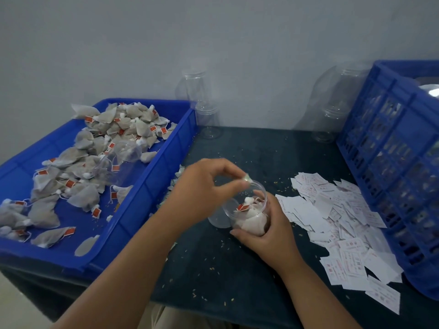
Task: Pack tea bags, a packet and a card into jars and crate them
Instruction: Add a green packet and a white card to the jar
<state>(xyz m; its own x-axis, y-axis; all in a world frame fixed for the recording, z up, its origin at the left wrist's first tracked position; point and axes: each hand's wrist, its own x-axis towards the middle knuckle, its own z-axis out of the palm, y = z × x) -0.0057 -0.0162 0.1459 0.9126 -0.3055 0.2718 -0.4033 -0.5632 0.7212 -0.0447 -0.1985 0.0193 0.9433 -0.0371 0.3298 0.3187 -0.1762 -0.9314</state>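
Note:
My right hand (266,231) grips a clear plastic jar (249,210) tilted toward the left, with tea bags inside it. Just above the jar's mouth, my left hand (202,191) pinches a small pale packet (246,179) between thumb and fingertips. A blue tray (147,186) at the left holds several loose tea bags (83,176) with red tags, plus an empty clear jar (118,162) lying on them. White printed cards (344,229) lie in a heap on the dark table at the right. A blue slatted crate (392,162) stands at the far right.
Stacked empty clear jars stand against the wall at the back centre (204,103) and back right (332,103). Small grain-like crumbs are scattered over the dark tabletop (225,269). A few packets (177,176) lie between the tray and my left hand.

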